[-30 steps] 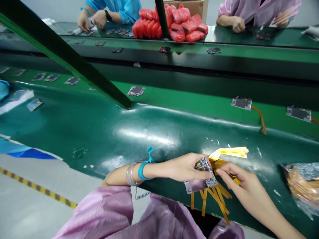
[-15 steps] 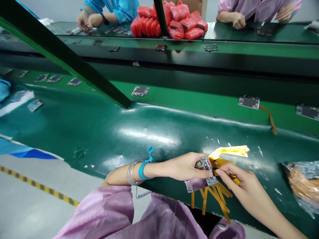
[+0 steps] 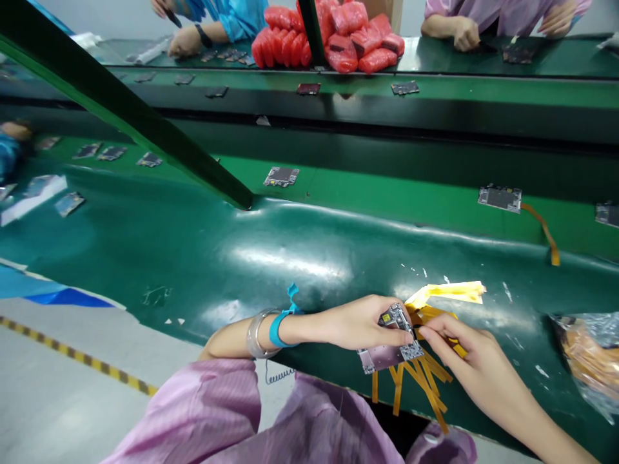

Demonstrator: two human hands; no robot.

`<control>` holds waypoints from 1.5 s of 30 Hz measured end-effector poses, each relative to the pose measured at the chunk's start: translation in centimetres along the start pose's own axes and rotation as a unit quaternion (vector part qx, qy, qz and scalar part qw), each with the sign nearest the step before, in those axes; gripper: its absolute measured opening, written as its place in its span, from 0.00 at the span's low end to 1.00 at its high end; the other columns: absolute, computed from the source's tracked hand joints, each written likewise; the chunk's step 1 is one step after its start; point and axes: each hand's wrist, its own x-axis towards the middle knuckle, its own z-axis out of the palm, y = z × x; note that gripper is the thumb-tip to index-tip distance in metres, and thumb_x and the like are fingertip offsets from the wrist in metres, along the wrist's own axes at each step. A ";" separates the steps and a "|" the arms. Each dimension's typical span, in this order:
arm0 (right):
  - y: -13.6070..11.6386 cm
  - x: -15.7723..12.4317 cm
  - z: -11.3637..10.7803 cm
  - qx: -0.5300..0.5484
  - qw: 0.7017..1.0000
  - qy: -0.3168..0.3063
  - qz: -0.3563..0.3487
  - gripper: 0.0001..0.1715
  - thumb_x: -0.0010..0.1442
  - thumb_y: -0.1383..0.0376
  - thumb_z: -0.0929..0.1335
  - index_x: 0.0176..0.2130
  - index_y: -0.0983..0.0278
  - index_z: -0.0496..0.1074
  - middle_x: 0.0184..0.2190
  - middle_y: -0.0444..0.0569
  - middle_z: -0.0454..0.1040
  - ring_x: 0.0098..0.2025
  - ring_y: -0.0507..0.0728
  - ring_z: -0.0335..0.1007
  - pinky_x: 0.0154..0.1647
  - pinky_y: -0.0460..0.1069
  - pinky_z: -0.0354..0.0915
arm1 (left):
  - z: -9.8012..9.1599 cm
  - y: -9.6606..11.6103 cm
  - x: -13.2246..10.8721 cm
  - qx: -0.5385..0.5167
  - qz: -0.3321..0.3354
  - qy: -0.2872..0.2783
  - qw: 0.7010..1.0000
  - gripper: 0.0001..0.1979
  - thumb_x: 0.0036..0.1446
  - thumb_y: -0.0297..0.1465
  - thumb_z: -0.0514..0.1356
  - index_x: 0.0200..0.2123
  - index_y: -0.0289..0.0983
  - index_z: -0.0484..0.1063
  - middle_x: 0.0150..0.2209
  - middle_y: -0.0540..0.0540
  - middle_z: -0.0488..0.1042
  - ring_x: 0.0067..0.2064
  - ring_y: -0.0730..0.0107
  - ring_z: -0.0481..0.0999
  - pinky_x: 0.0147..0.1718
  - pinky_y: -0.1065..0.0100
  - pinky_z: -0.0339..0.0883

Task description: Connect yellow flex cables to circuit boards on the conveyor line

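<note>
My left hand (image 3: pixel 355 322) is closed on a circuit board (image 3: pixel 385 358), with the thumb lying across its face. Close against the board's right edge, my right hand (image 3: pixel 468 353) is pinched, and an orange flex cable (image 3: pixel 457 348) shows in the curl of its fingers. The fingertips cover the cable's end, so whether it touches the board is hidden. More orange flex cables (image 3: pixel 425 385) fan out on the green bench under the board. Bright yellow strips (image 3: pixel 454 292) lie just beyond my hands.
A clear plastic bag of orange cables (image 3: pixel 590 354) lies at the right. Beyond the bench edge, a green conveyor (image 3: pixel 367 200) carries boards, one with a cable (image 3: pixel 500 198) attached. A slanted green post (image 3: pixel 193 161) stands left. Across are red wrapped packs (image 3: pixel 338 38) and two co-workers' hands.
Boards on the near conveyor have shifted right, those on the far one slightly left. The co-worker in blue has lifted one hand. My hands keep the same pose.
</note>
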 end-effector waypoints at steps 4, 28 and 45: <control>0.2 -0.1 0.1 0.001 1.000 -0.016 0.014 0.17 0.72 0.54 0.62 0.35 0.59 0.70 0.30 0.43 0.76 0.33 0.55 0.72 0.32 0.47 0.64 | 0.1 0.2 0.0 0.004 0.003 0.003 1.000 0.15 0.60 0.40 0.64 0.41 0.33 0.73 0.34 0.48 0.74 0.33 0.73 0.69 0.29 0.75 0.65; -0.2 0.6 -0.4 -0.015 0.995 -0.101 0.014 0.18 0.72 0.54 0.61 0.33 0.58 0.69 0.27 0.40 0.72 0.28 0.53 0.67 0.29 0.47 0.59 | 0.3 0.6 -0.2 0.001 0.001 0.001 1.000 0.13 0.57 0.35 0.65 0.42 0.34 0.75 0.35 0.49 0.75 0.34 0.73 0.70 0.33 0.73 0.66; 0.8 7.1 -1.8 0.172 0.985 -0.001 0.033 0.15 0.56 0.56 0.74 0.40 0.63 0.78 0.35 0.50 0.82 0.38 0.61 0.79 0.42 0.54 0.75 | -4.5 3.3 1.6 0.229 0.081 0.175 0.954 0.16 0.70 0.37 0.47 0.55 0.35 0.61 0.51 0.38 0.73 0.49 0.65 0.74 0.50 0.63 0.69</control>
